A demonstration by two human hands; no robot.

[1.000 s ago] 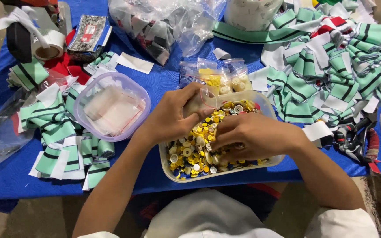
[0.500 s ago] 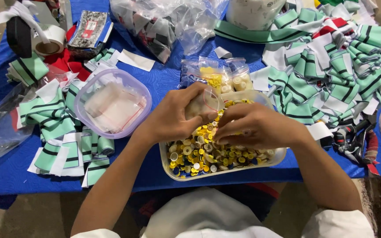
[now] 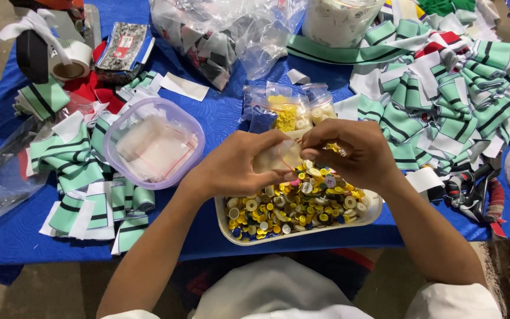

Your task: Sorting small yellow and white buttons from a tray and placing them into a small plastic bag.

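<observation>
My left hand (image 3: 237, 165) and my right hand (image 3: 349, 155) meet above a white tray (image 3: 231, 227) filled with several yellow, white and coloured buttons (image 3: 302, 204). Together they pinch a small clear plastic bag (image 3: 278, 156), the left holding its body and the right's fingertips at its upper edge. Whether anything is inside the bag I cannot tell. The tray sits at the near edge of a table covered in blue cloth (image 3: 219, 118).
A clear tub (image 3: 153, 142) with small plastic bags stands left of my hands. Folded green, white and black ribbed fabric pieces (image 3: 444, 100) pile up on the right and left (image 3: 78, 171). Bags of buttons (image 3: 290, 109), tape rolls (image 3: 69, 59) and scissors (image 3: 473, 189) lie around.
Both hands have lifted from the buttons in the tray and now hold the small clear bag a little higher above it.
</observation>
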